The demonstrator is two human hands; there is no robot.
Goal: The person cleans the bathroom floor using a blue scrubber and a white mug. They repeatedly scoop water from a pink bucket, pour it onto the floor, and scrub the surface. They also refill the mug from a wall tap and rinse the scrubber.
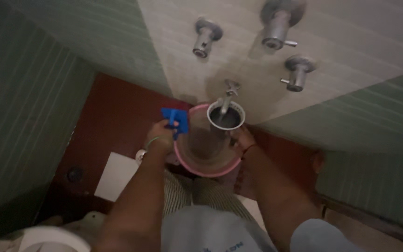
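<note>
A person bends over a pink-rimmed bucket beneath a wall tap in a dim, tiled washroom.

Seen from above, the left hand is closed around a blue scrubbing tool, its grip tight on the handle at the bucket's left rim, a green band showing at the wrist. The right hand holds a grey mug with a white rim, fingers wrapped around its lower side; the mug sits at the bucket's far edge, directly under the tap's spout. Three metal valve knobs jut from the pale wall tiles above. The bucket stands on a dark red floor, between the person's arms, with a white floor tile to its left and green striped walls on both sides.
</note>
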